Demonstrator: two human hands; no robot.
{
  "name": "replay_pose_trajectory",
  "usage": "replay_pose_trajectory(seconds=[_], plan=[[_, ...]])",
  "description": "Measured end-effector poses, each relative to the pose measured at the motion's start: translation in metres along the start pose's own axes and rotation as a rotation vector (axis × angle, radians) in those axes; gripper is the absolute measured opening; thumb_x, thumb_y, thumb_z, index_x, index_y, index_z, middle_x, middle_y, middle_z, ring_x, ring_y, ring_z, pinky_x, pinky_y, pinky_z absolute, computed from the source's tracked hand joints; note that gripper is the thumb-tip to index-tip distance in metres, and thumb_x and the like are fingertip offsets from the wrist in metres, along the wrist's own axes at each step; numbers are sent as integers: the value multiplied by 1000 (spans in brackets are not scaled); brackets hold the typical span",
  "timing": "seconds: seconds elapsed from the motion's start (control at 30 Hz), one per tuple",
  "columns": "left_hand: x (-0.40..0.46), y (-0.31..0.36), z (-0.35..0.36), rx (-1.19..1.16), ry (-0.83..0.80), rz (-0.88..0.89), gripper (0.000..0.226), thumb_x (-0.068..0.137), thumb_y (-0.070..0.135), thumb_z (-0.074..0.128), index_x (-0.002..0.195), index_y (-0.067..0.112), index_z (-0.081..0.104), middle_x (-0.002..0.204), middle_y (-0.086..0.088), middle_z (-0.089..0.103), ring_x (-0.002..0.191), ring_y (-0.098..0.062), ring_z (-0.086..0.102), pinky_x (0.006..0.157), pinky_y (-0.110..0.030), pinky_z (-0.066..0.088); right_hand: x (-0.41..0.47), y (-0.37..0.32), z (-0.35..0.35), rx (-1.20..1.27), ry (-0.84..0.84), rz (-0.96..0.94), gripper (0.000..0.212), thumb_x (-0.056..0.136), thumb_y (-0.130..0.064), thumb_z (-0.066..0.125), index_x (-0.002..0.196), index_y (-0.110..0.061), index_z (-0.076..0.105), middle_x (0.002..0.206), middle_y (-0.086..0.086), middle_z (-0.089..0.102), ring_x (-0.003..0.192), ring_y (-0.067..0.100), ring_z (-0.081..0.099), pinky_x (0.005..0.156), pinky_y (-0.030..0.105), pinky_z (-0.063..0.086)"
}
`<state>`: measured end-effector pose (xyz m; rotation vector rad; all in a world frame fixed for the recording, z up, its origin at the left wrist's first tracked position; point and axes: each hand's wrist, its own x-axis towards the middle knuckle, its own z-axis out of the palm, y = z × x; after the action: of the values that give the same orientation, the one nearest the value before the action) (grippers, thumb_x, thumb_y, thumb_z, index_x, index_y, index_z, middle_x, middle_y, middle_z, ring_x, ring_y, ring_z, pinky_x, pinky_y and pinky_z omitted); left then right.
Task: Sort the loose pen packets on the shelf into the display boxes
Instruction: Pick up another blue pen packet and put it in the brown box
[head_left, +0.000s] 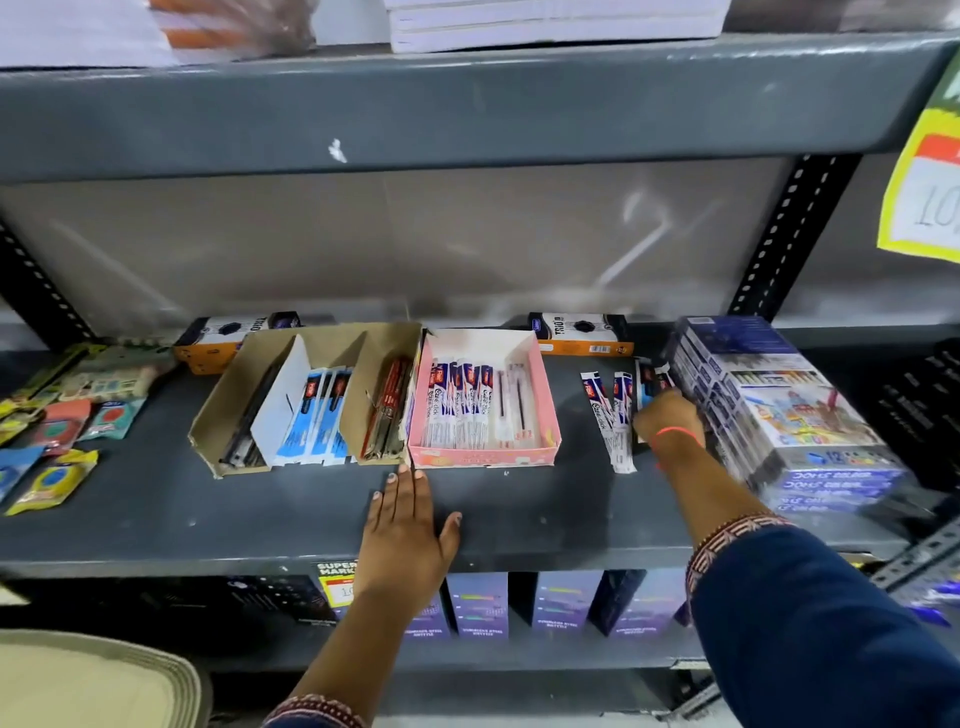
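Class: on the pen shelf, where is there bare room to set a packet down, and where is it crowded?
Free: the front strip before the boxes, left of the left hand; also between that hand and the right forearm. Crowded: the gap between the pink box and the crayon stack, filled by loose packets and the right hand.

The right hand (667, 418) hides its own fingers and part of the loose packets (613, 415); packet print is unreadable.
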<state>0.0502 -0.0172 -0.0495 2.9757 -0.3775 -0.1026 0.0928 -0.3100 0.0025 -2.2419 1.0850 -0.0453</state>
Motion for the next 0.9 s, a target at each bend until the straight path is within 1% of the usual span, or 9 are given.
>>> replay_pose_trajectory(seconds=[0.07, 0.17, 0.3, 0.4, 0.47, 0.53, 0.6, 0.73, 0.9], plan=[[-1, 0, -1, 14, -5, -3, 83, 83, 61, -1, 145, 6, -6, 156, -13, -1, 143, -25, -2, 115, -34, -4, 3, -1, -4, 66, -52, 52, 40, 88, -7, 53, 126, 6, 49, 123, 24, 59, 105, 42, 62, 85, 46, 55], [-2, 0, -3, 11, -9, 6, 70, 96, 48, 19, 145, 5, -6, 156, -14, -1, 143, -25, -2, 116, -35, -2, 2, -1, -9, 69, -100, 85, 32, 88, -6, 56, 117, 9, 55, 117, 24, 63, 73, 35, 64, 69, 43, 55], [-2, 1, -5, 14, -18, 20, 69, 96, 48, 19, 145, 5, -6, 156, -15, -2, 143, -26, -2, 117, -36, -1, -1, 2, -9, 83, -64, 78, 35, 87, -4, 56, 118, 11, 57, 116, 28, 62, 98, 41, 64, 75, 45, 52], [-3, 0, -5, -18, -28, 23, 70, 96, 47, 21, 145, 3, -4, 156, -16, -1, 143, -27, -2, 117, -37, -2, -10, 11, -7, 114, -14, 24, 29, 85, -5, 52, 106, 12, 62, 96, 31, 59, 84, 37, 58, 81, 45, 51], [-3, 0, -7, -24, -41, 31, 70, 97, 46, 21, 144, 2, -4, 156, -17, -1, 143, -28, -3, 116, -38, -2, -31, 16, -10, 183, 24, -29, 9, 81, -4, 56, 75, 0, 62, 88, 30, 62, 73, 28, 58, 68, 33, 47], [-3, 0, -8, -14, -64, 42, 70, 97, 47, 18, 144, 1, -6, 155, -18, -3, 143, -29, -3, 116, -38, -2, -59, 18, -7, 374, -21, -69, 28, 78, 0, 62, 57, -11, 48, 61, 19, 56, 43, 17, 51, 45, 19, 38], [-4, -1, -10, -13, -80, 54, 70, 97, 47, 18, 144, 1, -6, 155, -19, -4, 142, -30, -4, 116, -39, -3, -95, 22, -2, 654, -158, -67, 33, 80, 5, 63, 58, -13, 46, 39, 5, 50, 22, 1, 40, 28, 10, 31], [-4, -2, -10, -1, -75, 77, 70, 97, 46, 17, 143, -1, -5, 155, -21, -2, 142, -32, -2, 115, -40, -1, -161, 24, 8, 918, -421, -95, 28, 83, 6, 62, 63, -12, 54, 37, -3, 62, 32, 0, 57, 37, 9, 46], [-3, -3, -11, -9, -85, 88, 70, 97, 46, 17, 143, -2, -6, 154, -21, -3, 142, -32, -2, 115, -40, -2, -199, 22, 16, 875, -433, -123, 25, 80, 4, 65, 62, -11, 56, 49, 1, 65, 35, 0, 58, 38, 10, 42]])
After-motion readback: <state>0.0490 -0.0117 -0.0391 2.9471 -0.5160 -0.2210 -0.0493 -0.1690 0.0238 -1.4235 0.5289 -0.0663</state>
